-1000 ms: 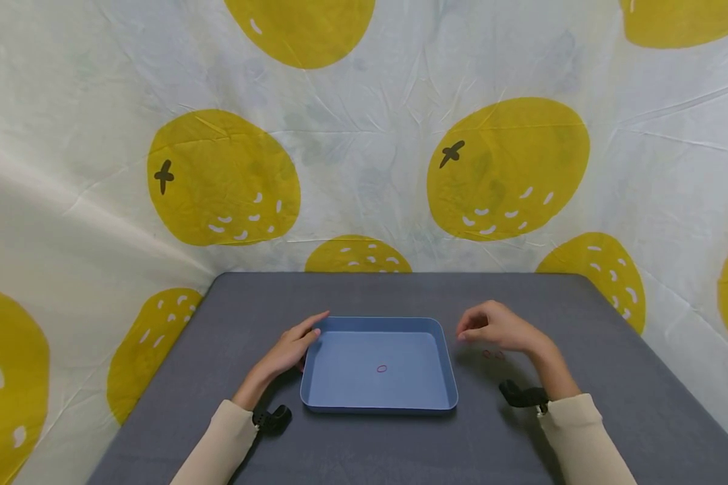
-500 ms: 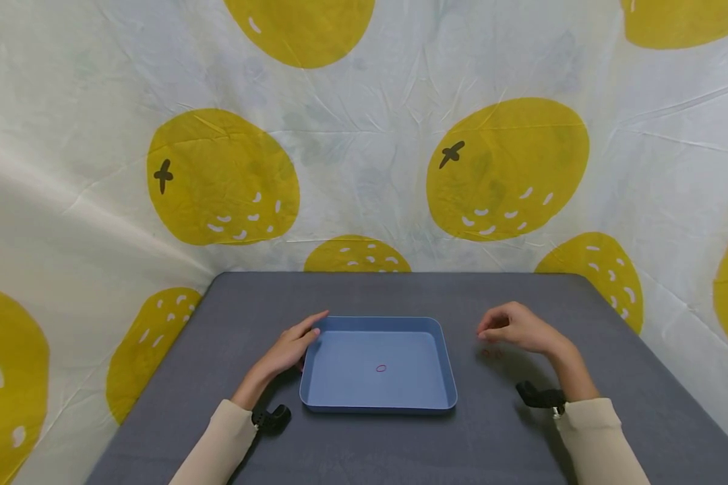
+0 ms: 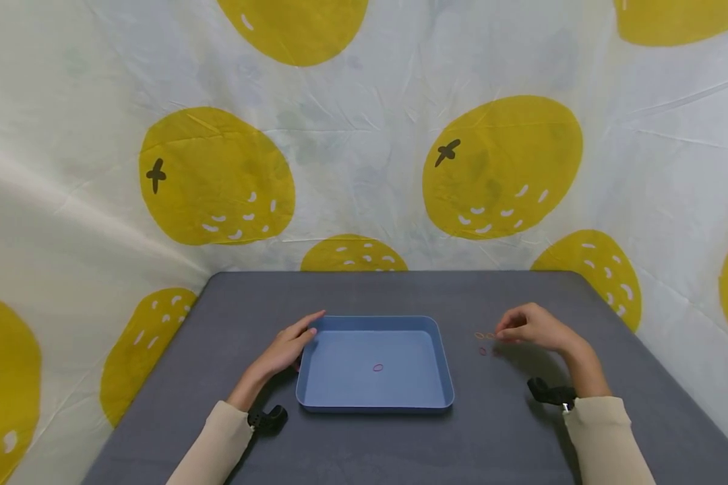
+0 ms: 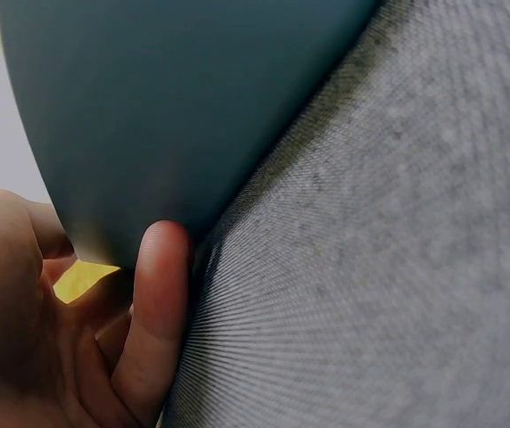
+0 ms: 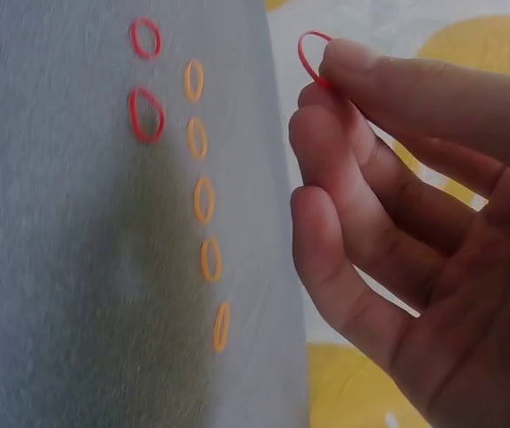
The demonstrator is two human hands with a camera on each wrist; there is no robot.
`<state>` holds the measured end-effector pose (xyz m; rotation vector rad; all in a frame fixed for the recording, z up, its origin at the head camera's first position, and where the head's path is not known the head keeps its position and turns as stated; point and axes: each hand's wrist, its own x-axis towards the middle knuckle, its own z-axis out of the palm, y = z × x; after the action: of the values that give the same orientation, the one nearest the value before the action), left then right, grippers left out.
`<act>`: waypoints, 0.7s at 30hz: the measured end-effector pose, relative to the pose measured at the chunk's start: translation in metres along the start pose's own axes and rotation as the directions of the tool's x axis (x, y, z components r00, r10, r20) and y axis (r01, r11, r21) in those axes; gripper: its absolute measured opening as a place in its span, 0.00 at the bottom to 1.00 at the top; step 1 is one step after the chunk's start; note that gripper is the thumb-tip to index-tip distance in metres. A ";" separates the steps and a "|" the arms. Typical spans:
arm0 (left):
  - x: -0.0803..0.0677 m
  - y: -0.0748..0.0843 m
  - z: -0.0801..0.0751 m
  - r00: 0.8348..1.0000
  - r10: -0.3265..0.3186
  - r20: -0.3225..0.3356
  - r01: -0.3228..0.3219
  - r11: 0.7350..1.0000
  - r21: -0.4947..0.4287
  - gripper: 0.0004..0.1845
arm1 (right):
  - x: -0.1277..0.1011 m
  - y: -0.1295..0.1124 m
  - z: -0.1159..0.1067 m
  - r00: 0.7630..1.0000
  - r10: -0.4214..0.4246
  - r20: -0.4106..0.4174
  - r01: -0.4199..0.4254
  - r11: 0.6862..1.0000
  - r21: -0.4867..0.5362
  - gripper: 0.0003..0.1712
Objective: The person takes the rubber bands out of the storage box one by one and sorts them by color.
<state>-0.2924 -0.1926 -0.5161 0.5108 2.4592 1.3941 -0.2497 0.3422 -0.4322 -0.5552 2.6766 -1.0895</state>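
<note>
A blue tray (image 3: 376, 397) lies on the table with one red rubber band (image 3: 378, 368) inside. At its left wall my left hand (image 3: 286, 350) holds the edge, thumb over the rim and fingers outside; one finger (image 4: 159, 276) presses the outer wall in the left wrist view. To the right of the tray hovers my right hand (image 3: 536, 328), pinching a red rubber band (image 5: 311, 58) between thumb and forefinger. Below it lie two more red rubber bands (image 5: 146, 116) and a row of several orange rubber bands (image 5: 203, 199), partly hidden by the hand in the head view.
A grey cloth covers the table (image 3: 364, 448). Behind and beside it hangs a white curtain (image 3: 352, 168) printed with yellow fruit. Each wrist carries a black camera mount (image 3: 549, 393).
My right hand has moved rightward, away from the tray, uncovering orange rubber bands on the table. My left hand stays on the tray, and the red band inside lies still.
</note>
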 end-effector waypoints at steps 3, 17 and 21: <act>0.000 0.000 0.000 1.000 -0.010 -0.003 0.010 1.000 0.003 0.27 | -0.002 0.006 -0.001 1.000 0.025 0.008 -0.025 1.000 -0.008 0.07; 0.001 0.002 0.002 1.000 -0.018 -0.014 0.018 1.000 -0.002 0.26 | -0.005 0.023 0.004 0.985 0.171 0.025 -0.170 0.985 -0.033 0.04; 0.000 0.001 0.002 1.000 -0.015 -0.017 0.015 1.000 0.004 0.26 | -0.005 0.026 0.005 0.985 0.167 0.035 -0.166 0.985 -0.038 0.04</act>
<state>-0.2916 -0.1907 -0.5163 0.4831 2.4746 1.3932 -0.2503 0.3584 -0.4538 -0.3470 2.6577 -0.9777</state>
